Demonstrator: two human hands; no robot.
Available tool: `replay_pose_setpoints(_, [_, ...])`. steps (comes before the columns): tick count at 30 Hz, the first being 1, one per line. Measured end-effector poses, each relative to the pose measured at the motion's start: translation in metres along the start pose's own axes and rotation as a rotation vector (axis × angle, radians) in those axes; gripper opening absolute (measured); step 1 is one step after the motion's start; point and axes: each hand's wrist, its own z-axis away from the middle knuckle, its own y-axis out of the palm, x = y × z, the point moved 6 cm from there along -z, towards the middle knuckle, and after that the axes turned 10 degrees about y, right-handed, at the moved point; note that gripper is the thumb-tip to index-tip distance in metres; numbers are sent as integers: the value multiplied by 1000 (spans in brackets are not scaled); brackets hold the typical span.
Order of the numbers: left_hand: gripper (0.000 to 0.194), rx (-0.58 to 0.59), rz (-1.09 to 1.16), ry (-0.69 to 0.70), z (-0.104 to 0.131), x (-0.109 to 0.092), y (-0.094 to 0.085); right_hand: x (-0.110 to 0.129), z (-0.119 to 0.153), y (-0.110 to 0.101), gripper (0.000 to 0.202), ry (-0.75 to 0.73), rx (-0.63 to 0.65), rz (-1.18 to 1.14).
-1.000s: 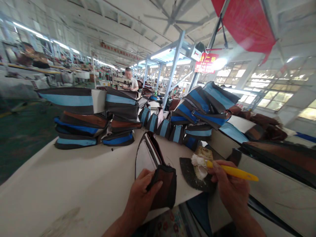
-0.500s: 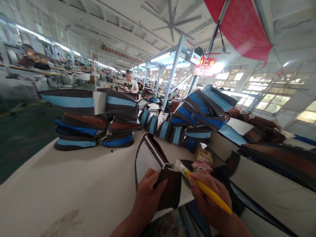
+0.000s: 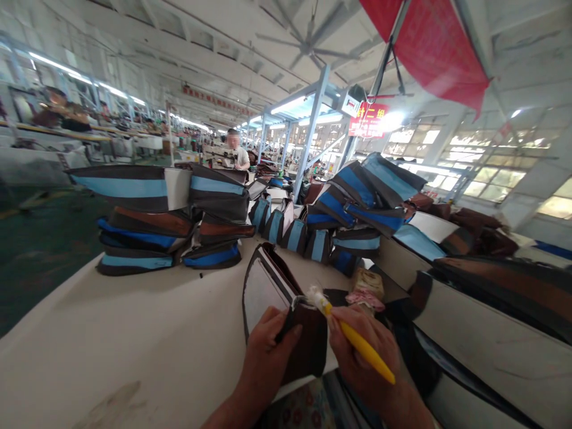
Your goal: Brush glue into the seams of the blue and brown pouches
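Note:
My left hand (image 3: 268, 345) grips the near edge of a dark brown bag piece (image 3: 308, 342), fingers closed around its folded side. The piece stands tilted on the table, its white lining panel (image 3: 263, 286) facing left. In my right hand (image 3: 369, 348) is a brush (image 3: 364, 351) with a yellow handle, held like a pen. Its whitish bristles (image 3: 316, 294) are at the upper edge of the bag piece; whether they touch it I cannot tell. Just beyond my right hand stands a stained yellowish container (image 3: 369, 282) with pink cloth (image 3: 365, 299) around it.
Stacked blue, brown and black bag pieces (image 3: 138, 238) stand at the table's left back, with another pile (image 3: 357, 190) at the right back. Large panels (image 3: 482, 322) lie on the right. A person (image 3: 236, 152) is farther off. The pale tabletop (image 3: 179, 333) has a stain.
The brush in my right hand has shifted left and slightly up along the bag piece's edge. My left hand keeps its hold almost in place. The view has turned slightly.

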Motion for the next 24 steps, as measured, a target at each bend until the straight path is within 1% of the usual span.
replay_pose_setpoints(2, [22,0,1,0,1,1,0,0,0,-6,15,-3,-4,6])
replay_pose_setpoints(3, [21,-4,6,-1,1,0,1,2,0,-6,15,-10,17,-15])
replay_pose_setpoints(6, [21,-14,13,1,1,-1,2,6,1,1,14,-25,76,-66])
replay_pose_setpoints(10, [21,-4,-21,15,2,-2,3,2,1,1,12,36,11,-3])
replay_pose_setpoints(12, [20,-20,-32,26,3,-1,1,3,1,0,12,37,21,-22])
replay_pose_setpoints(15, [22,-52,-64,43,4,-1,0,6,1,1,11,-2,61,-34])
replay_pose_setpoints(17, [20,-45,-95,56,4,-1,2,5,1,-1,9,17,20,23])
replay_pose_setpoints(20, [18,-33,-128,106,5,-1,5,5,2,-4,10,25,-29,48])
replay_pose_setpoints(22, [19,-54,-178,152,6,0,7,6,3,-4,11,-1,-8,11])
replay_pose_setpoints(24, [20,-72,-286,224,9,2,8,3,3,-7,10,-4,-5,26])
